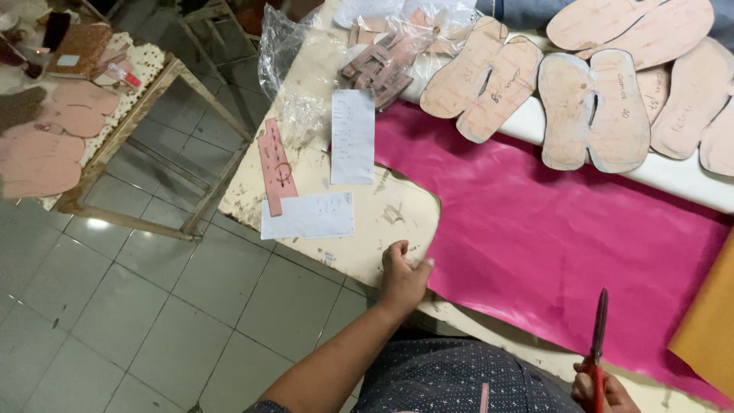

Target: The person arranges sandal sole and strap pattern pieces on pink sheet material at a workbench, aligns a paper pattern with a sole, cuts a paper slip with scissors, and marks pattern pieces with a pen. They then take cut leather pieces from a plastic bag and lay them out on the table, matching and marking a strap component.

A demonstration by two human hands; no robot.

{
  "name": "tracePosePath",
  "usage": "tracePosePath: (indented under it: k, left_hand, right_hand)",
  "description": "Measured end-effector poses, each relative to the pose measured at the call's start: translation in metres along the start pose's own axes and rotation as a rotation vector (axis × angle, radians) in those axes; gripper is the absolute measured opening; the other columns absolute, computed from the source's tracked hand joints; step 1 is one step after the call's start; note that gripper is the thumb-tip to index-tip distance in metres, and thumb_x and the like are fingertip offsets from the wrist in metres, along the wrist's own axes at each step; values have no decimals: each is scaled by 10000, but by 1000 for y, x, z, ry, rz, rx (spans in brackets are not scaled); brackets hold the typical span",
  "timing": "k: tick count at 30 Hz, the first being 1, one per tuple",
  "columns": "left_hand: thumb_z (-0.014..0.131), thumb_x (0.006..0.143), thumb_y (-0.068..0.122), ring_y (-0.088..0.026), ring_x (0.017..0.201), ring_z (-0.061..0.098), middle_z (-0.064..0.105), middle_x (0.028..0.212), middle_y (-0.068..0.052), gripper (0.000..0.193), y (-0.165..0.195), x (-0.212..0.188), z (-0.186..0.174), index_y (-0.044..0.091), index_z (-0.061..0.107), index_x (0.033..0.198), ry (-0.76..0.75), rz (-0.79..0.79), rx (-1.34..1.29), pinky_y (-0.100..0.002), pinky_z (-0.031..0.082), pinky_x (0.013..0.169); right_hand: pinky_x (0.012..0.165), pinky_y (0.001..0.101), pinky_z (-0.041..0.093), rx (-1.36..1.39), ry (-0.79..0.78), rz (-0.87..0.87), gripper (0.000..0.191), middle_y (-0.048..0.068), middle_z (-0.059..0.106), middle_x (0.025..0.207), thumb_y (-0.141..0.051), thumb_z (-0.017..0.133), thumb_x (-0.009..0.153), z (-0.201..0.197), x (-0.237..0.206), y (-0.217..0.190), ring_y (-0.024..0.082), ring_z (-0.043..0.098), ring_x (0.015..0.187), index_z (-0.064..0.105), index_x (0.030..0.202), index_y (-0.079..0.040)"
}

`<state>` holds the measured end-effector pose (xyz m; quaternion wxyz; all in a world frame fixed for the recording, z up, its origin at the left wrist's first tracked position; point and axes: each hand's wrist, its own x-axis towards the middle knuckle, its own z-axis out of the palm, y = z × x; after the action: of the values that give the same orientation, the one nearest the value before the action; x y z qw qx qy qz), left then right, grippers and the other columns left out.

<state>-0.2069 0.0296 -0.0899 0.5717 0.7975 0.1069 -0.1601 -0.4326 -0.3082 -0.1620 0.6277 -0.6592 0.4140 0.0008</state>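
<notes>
A big pink sheet (550,237) lies spread across the worn worktable (382,222). At the sheet's near left edge, the person's left hand (403,277) pinches the material, fingers curled on it. Off the sheet's near right corner, the right hand (600,390) is closed around the red handles of scissors (599,336), blades upright and shut. Beyond the sheet's far edge sit pinkish sole patterns (592,111); left of it lie two white paper slips (352,136).
</notes>
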Motion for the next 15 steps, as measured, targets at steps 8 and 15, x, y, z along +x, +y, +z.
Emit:
tracePosePath:
  k: [8,15]
  left_hand:
    - [707,914,250,-143,768,638,692,1003,-76,428,-18,-44,47,41,545,1251,-104,-224,-625,-278,531,662]
    - [706,962,319,-155,835,668,700,1024,-88,379,-16,-90,87,1,604,1142,-93,-170,-556,-317,569,698]
  right_hand:
    - [806,374,416,36,-85,29,518,159,635,997,-369,611,964,-47,-28,30,235,580,883,592,1291,32]
    - [941,372,428,36,-382,-30,613,159,649,1101,-484,537,965,-109,-69,68,238,601,1005,583,1334,2]
